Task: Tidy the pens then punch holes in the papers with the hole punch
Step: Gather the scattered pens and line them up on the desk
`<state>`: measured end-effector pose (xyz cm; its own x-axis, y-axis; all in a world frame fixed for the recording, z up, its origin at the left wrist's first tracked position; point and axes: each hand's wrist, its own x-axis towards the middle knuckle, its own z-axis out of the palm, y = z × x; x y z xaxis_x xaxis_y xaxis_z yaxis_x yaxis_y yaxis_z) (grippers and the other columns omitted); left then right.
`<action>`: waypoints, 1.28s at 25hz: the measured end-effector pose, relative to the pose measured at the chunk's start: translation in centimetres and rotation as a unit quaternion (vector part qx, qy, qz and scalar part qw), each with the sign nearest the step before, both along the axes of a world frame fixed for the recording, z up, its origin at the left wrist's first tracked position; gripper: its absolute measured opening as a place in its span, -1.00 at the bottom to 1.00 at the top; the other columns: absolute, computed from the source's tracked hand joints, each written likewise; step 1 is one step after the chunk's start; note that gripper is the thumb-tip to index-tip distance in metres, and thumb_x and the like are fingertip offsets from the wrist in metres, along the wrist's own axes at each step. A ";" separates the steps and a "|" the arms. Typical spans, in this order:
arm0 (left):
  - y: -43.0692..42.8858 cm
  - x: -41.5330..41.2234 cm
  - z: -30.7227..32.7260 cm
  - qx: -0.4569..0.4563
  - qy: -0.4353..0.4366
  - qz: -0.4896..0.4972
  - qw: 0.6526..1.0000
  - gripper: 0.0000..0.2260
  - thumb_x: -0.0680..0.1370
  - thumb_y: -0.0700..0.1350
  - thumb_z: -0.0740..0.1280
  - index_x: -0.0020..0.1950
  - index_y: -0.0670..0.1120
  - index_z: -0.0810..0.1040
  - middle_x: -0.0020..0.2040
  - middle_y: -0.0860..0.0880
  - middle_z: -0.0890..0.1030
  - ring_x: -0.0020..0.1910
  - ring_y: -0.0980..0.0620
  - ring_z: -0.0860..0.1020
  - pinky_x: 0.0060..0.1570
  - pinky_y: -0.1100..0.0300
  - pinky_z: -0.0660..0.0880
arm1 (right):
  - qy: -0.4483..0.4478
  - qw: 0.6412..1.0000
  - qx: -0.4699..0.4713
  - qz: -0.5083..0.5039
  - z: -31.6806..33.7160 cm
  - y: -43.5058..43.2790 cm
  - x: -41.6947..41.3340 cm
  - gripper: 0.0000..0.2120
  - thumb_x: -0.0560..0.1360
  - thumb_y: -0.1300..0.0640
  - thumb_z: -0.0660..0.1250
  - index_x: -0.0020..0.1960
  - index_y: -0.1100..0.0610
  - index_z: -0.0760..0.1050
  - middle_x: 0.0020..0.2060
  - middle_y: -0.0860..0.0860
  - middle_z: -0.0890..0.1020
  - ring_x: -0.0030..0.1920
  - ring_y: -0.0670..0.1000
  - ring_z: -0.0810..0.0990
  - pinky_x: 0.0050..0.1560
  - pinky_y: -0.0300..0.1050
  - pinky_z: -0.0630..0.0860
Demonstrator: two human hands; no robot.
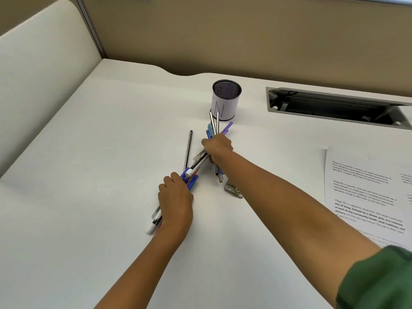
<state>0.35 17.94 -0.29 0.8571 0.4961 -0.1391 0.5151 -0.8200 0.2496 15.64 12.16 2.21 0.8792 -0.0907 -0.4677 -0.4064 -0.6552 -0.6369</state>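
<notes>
The pens [190, 175], mid-frame, are light, stiff, slick plastic sticks, likely to slide apart; they are best clasped round a bundle's middle. The left grip [176, 197] curls round one sheaf, the right grip [217, 147] round another. One black pen [188, 150] lies loose beside them. Above stands a mesh cup [226, 100]. Printed papers [365, 192] lie at right on the matte desk [89, 175].

A white desk [89, 152] fills most of the frame. A mesh cup [225, 101] stands upright above centre. Left of centre a black pen [188, 150] lies alone, just beside a crossed bunch of pens [191, 172]. A grey punch [231, 189], partly hidden, sits just lower right of them. Printed papers [361, 190] lie at the right edge. An open cable hatch [334, 108] is set into the desk at upper right.
</notes>
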 end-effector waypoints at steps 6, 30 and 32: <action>2.1 -2.0 0.4 -0.057 -0.029 0.013 0.998 -0.74 0.52 -0.19 0.32 0.15 -0.24 0.37 0.09 -0.20 0.47 -0.01 -0.14 0.48 -0.20 0.15 0.33 | 0.034 0.929 0.305 -0.206 0.3 -1.3 -0.5 -0.64 0.59 0.25 0.19 0.36 0.30 0.27 -0.26 0.13 0.45 -0.38 0.08 0.50 -0.24 0.05 0.60; 8.9 -1.3 2.4 -0.390 -0.087 0.148 0.905 -0.83 0.57 -0.13 0.24 -0.18 -0.19 0.42 -0.31 -0.14 0.48 -0.35 -0.09 0.46 -0.19 0.09 0.44 | -0.121 0.976 -0.068 0.168 -0.6 5.3 -4.4 -0.73 0.45 0.20 0.36 0.13 0.27 0.50 0.06 0.18 0.57 0.00 0.21 0.59 -0.18 -0.13 0.40; 8.6 -1.1 2.6 -0.455 -0.102 0.153 0.871 -0.82 0.58 -0.09 0.27 -0.18 -0.13 0.43 -0.27 -0.11 0.48 -0.35 -0.04 0.47 -0.10 0.03 0.45 | -0.096 0.977 -0.043 0.184 -0.5 4.2 -4.1 -0.79 0.44 0.15 0.37 0.02 0.24 0.47 -0.06 0.16 0.53 -0.18 0.14 0.53 -0.28 -0.14 0.36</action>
<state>-0.70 26.55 2.26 0.7564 0.4698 -0.4551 0.5439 -0.0654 0.8366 11.51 16.35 1.66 0.9302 0.2169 -0.2962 -0.0115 -0.7893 -0.6140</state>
